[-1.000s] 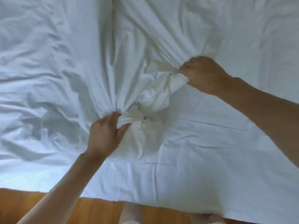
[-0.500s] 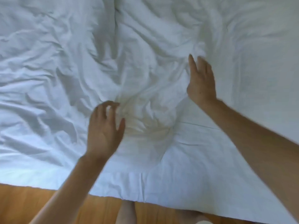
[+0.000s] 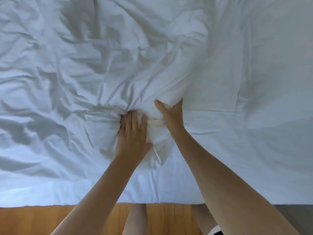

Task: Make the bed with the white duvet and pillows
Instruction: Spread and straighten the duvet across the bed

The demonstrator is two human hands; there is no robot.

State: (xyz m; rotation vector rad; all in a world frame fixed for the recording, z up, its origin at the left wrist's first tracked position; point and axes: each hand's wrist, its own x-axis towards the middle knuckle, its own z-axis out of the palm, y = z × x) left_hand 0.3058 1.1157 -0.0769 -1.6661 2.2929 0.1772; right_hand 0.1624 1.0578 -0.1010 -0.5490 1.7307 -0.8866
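- The white duvet covers the bed from the near edge to the far side of the view; its left part is heavily creased, while the part to the right of the bunch lies flat and smooth.
- Close to the near edge, a thick bunch of the duvet stands up between the two hands.
- The left hand lies on the left flank of the bunch, fingers spread and pressed into the fabric, palm down; it seems to push, not pinch.
- The right hand is clamped on the top right of the bunch, thumb on its left face and fingers wrapped round the far side.
- The hands sit close together, with only the gathered cloth between them.
- No pillows are in view; wooden floor shows below the near edge.
- Judged step: working the lumped filling or cover into place, early in spreading the duvet.
- The next move likely calls for a firm two-handed grip on the bunch, then drawing it flat towards the creased left side.
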